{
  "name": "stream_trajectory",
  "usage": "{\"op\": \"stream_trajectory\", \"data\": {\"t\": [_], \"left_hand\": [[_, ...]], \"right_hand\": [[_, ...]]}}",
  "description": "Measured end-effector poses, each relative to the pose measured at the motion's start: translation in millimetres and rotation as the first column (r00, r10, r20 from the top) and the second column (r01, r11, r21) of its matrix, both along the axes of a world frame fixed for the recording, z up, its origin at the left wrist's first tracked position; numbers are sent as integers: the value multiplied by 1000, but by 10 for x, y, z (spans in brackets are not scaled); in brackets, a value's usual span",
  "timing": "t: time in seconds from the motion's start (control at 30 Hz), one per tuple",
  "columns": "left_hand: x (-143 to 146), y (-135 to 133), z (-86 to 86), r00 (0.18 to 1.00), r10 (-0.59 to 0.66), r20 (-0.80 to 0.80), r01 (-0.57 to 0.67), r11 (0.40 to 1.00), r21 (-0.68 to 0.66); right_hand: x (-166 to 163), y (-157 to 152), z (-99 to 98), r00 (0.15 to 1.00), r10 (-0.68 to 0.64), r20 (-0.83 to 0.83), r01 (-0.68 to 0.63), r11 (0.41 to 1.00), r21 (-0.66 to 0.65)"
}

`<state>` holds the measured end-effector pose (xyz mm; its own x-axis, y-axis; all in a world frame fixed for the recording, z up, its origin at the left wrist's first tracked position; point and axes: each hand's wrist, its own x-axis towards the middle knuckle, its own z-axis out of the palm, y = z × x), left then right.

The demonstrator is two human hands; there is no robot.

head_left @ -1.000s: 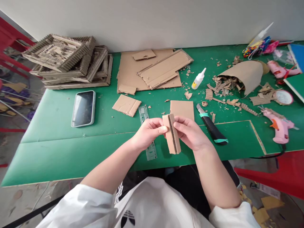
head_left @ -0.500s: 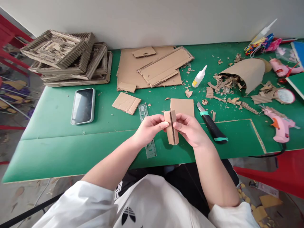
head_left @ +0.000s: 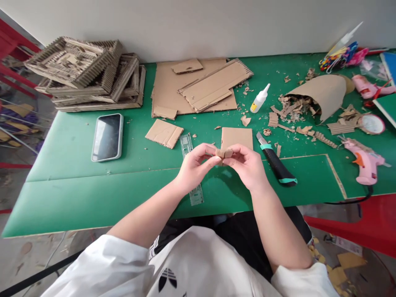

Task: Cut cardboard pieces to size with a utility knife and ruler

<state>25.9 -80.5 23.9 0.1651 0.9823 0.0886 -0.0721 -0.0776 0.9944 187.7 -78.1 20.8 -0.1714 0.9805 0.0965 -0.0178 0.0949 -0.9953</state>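
Note:
Between both hands, just above the table, is a small folded piece of cardboard, seen nearly end-on. My left hand pinches its left side with thumb and fingertips. On the other side my right hand pinches it the same way. Behind the hands a square piece of cardboard lies flat, its lower edge partly hidden. A clear ruler lies under my left hand, which covers its middle. To the right of my right hand rests a black and teal utility knife.
A phone lies at left below stacked corrugated cardboard frames. Flat cardboard sheets and a white glue bottle are farther back. Cardboard scraps and a pink glue gun are at right.
The folded cardboard has tipped from upright, with its long face and dark seam showing, to nearly end-on. Both hands keep their pinch and have turned slightly with it.

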Motion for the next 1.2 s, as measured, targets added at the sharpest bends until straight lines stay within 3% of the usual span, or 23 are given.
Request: {"op": "stream_trajectory", "data": {"t": [0.07,0.13,0.2,0.27,0.33,0.43,0.5,0.57,0.67,0.8,1.0,1.2], "left_hand": [[-10,1,8,999,45,-8,-45,999,-7],[-23,10,16,998,10,62,-1,991,-137],[-32,23,27,987,-36,157,78,960,-268],[-32,34,38,980,-21,198,82,949,-303],[-24,34,40,982,25,187,28,960,-278],[-2,10,22,995,83,58,-72,982,-177],[14,-18,1,985,141,-94,-147,988,-54],[29,-45,-22,948,197,-252,-181,980,86],[42,-67,-49,888,216,-406,-131,965,228],[40,-57,-39,874,245,-419,-114,943,313],[21,-46,3,892,252,-377,-118,932,343],[27,-58,-10,906,268,-329,-137,919,369]], "right_hand": [[9,-16,18,977,-132,170,67,938,339],[20,-28,44,914,-286,288,48,780,624],[31,-34,63,850,-391,353,-8,661,751],[42,-33,65,805,-447,391,-31,626,779],[51,-29,46,797,-446,408,-30,645,764],[52,-21,-6,871,-383,308,96,747,658],[39,-16,-36,929,-325,175,217,865,453],[20,-12,-47,963,-257,77,239,953,186],[-8,-19,-20,972,-206,117,210,978,-22],[-35,-53,41,929,-244,276,238,970,55],[-55,-104,72,891,-278,358,189,946,263],[-74,-130,57,803,-413,430,157,842,517]]}}
